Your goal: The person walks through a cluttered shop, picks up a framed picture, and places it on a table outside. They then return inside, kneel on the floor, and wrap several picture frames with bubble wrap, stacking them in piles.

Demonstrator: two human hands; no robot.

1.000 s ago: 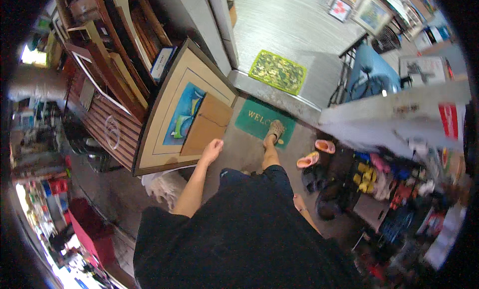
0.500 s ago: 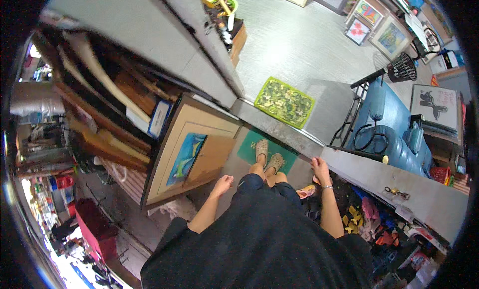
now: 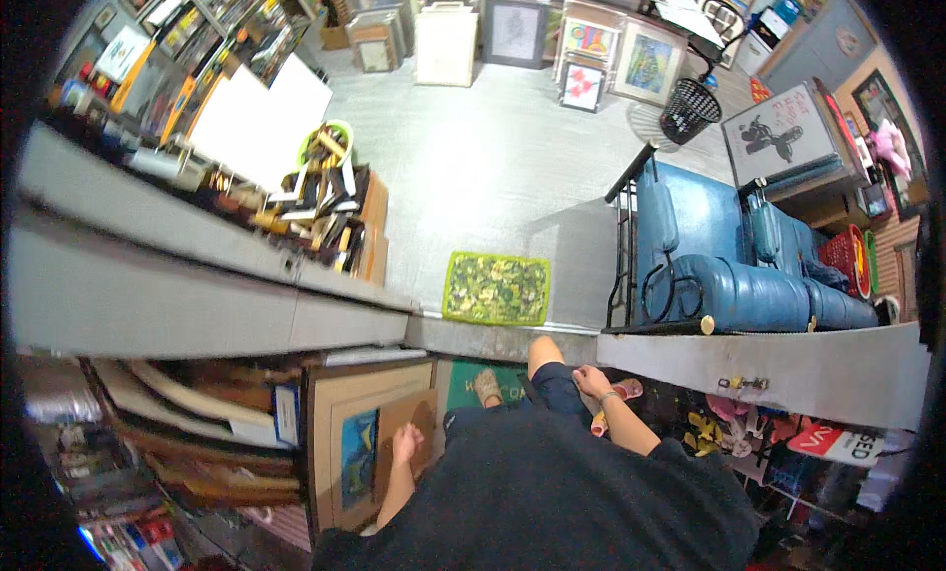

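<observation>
My left hand (image 3: 407,440) hangs with curled fingers in front of a framed picture (image 3: 363,448) with a blue image and a brown cardboard piece over part of it. I see nothing in that hand, and cannot tell if it touches the frame. My right hand (image 3: 592,382), with a bracelet at the wrist, is loosely closed beside my raised leg (image 3: 545,356); nothing shows in it. One foot in a beige clog (image 3: 488,386) stands on a green doormat (image 3: 463,392). Past the raised threshold (image 3: 473,340) lies a yellow-green patterned mat (image 3: 496,290).
On the right stand a blue padded bench (image 3: 724,290) with black metal arms and a black wire basket (image 3: 690,110). Framed pictures (image 3: 517,29) lean along the far side. A box of frame samples (image 3: 330,216) is at left, behind a grey panel (image 3: 148,285).
My view has turned and moved toward the doorway, showing more of the room. One leg has lifted toward the threshold. My left hand now appears in front of the framed picture.
</observation>
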